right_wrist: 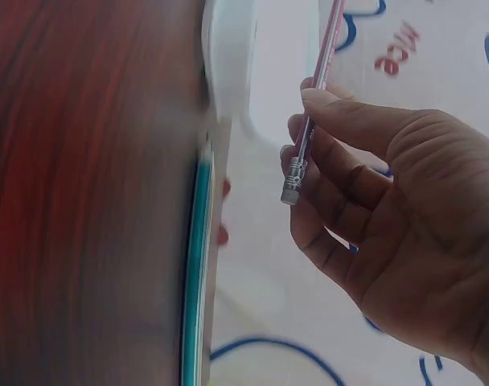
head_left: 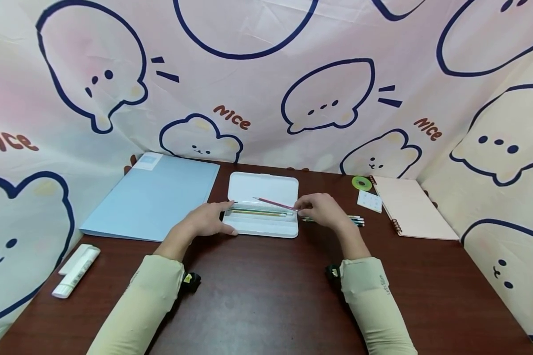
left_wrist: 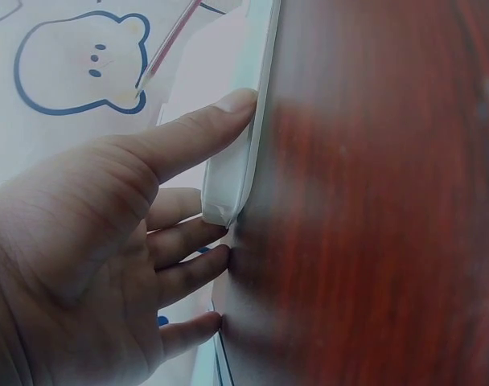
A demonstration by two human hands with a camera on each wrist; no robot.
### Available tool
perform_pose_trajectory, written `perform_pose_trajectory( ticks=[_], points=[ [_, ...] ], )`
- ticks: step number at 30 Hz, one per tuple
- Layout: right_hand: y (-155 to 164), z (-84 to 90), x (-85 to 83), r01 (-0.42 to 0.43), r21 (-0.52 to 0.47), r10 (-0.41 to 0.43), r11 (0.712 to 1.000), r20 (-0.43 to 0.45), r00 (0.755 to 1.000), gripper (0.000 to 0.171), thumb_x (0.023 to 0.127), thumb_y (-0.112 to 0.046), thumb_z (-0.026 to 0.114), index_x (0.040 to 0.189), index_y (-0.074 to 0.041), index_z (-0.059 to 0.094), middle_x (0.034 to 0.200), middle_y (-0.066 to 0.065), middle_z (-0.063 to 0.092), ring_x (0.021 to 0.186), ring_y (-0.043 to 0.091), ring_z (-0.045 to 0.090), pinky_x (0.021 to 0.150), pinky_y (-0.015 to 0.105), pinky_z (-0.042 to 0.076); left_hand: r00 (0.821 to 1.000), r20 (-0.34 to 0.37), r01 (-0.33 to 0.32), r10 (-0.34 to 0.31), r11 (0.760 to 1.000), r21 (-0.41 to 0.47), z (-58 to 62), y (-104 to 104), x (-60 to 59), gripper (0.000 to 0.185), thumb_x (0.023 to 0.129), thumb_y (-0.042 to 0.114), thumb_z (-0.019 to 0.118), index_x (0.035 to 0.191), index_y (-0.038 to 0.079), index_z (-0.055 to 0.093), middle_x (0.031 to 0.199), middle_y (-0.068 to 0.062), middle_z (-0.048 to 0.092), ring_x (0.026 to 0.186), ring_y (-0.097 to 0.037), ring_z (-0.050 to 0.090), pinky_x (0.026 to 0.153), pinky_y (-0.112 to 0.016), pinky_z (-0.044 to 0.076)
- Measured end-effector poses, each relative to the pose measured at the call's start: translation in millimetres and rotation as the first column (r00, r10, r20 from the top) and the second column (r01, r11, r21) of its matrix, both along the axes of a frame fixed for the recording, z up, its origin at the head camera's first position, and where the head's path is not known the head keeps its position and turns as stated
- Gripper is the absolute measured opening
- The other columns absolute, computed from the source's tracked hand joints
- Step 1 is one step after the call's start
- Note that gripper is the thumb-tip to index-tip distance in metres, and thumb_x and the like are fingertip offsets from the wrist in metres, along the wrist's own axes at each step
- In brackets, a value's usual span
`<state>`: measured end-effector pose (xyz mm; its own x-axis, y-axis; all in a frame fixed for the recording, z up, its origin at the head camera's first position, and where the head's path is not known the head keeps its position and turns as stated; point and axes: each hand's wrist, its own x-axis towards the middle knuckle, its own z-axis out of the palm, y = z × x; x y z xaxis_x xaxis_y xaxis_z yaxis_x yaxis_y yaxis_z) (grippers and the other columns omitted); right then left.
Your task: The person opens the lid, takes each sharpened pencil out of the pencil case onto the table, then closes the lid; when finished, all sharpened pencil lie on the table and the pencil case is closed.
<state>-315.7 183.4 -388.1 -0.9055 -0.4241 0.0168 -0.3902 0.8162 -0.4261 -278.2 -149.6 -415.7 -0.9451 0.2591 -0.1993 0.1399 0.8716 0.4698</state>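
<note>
Pink pencil (head_left: 275, 202) held slanted above the open white pencil case (head_left: 263, 209).

The right hand (head_left: 322, 209) pinches the slim, striped pencil between thumb and fingertips near its metal-ferruled eraser end, point tilted up and away over the smooth, round-cornered plastic case, whose tray holds two more pencils. The left hand (head_left: 208, 221) rests spread against the case's left end, thumb on the near edge, fingers straight. Green pencils (head_left: 354, 220) lie on the dark wooden table (head_left: 266, 296) just beyond the right hand.
</note>
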Motion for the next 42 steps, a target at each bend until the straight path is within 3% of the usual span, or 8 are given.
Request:
perform_pose_trajectory(
  ticks=[10, 22, 27, 33, 37, 42],
  points=[
    [63.9, -1.8, -1.7, 0.06, 0.011, -0.06, 0.998, 0.016, 0.998, 0.015, 0.098, -0.016, 0.067, 0.108, -0.019, 0.078, 0.111, 0.005, 0.075, 0.099, 0.024, 0.061, 0.087, 0.043, 0.052, 1.0, -0.008, 0.017, -0.017, 1.0, 0.001, -1.3, -0.8, -0.3, 0.097, 0.083, 0.051, 0.08, 0.16, 0.016, 0.033, 0.157, -0.017, 0.046, 0.135, -0.035, 0.049, 0.11, -0.057, 0.041],
    [122.3, -6.3, 4.7, 0.13, 0.081, -0.136, 0.988, 0.067, 0.988, 0.015, 0.095, -0.01, 0.068, 0.105, -0.014, 0.078, 0.107, 0.008, 0.075, 0.102, 0.027, 0.063, 0.09, 0.05, 0.052, 1.0, -0.018, 0.026, -0.025, 1.0, 0.006, -0.8, -2.3, -1.4, 0.096, 0.083, 0.05, 0.081, 0.16, 0.016, 0.034, 0.156, -0.017, 0.046, 0.138, -0.036, 0.048, 0.111, -0.056, 0.04],
    [131.0, -9.9, 7.0, 0.123, 0.1, -0.132, 0.987, 0.095, 0.987, 0.015, 0.095, -0.01, 0.068, 0.104, -0.015, 0.078, 0.107, 0.007, 0.075, 0.104, 0.027, 0.064, 0.091, 0.05, 0.052, 1.0, -0.016, 0.027, -0.027, 1.0, 0.004, -1.9, -2.5, -2.6, 0.096, 0.083, 0.051, 0.08, 0.159, 0.016, 0.034, 0.156, -0.018, 0.046, 0.137, -0.037, 0.048, 0.11, -0.057, 0.041],
    [128.6, -10.6, 4.5, 0.116, 0.11, -0.128, 0.987, 0.117, 0.985, 0.009, 0.094, -0.009, 0.07, 0.099, -0.015, 0.076, 0.099, 0.003, 0.072, 0.092, 0.022, 0.058, 0.081, 0.04, 0.049, 1.0, -0.006, 0.023, -0.023, 1.0, -0.002, 0.1, -3.4, -2.9, 0.097, 0.082, 0.053, 0.08, 0.16, 0.017, 0.034, 0.157, -0.018, 0.045, 0.138, -0.038, 0.047, 0.111, -0.058, 0.04],
    [125.5, -12.8, 2.1, 0.099, 0.133, -0.112, 0.986, 0.096, 0.989, 0.003, 0.093, -0.013, 0.072, 0.096, -0.012, 0.073, 0.092, 0.0, 0.071, 0.086, 0.02, 0.056, 0.077, 0.037, 0.047, 1.0, -0.005, 0.018, -0.018, 1.0, -0.001, 0.7, -3.6, -2.6, 0.097, 0.082, 0.053, 0.08, 0.16, 0.017, 0.034, 0.157, -0.019, 0.045, 0.139, -0.038, 0.046, 0.11, -0.057, 0.041],
    [122.9, -15.2, -0.8, 0.099, 0.172, -0.106, 0.98, 0.034, 0.994, 0.005, 0.091, -0.015, 0.074, 0.092, -0.012, 0.071, 0.089, 0.0, 0.071, 0.084, 0.021, 0.058, 0.078, 0.041, 0.049, 1.0, -0.002, 0.015, -0.015, 1.0, -0.001, -0.3, -3.1, -2.7, 0.096, 0.083, 0.053, 0.079, 0.16, 0.017, 0.034, 0.157, -0.019, 0.045, 0.139, -0.038, 0.046, 0.11, -0.058, 0.041]
  ],
)
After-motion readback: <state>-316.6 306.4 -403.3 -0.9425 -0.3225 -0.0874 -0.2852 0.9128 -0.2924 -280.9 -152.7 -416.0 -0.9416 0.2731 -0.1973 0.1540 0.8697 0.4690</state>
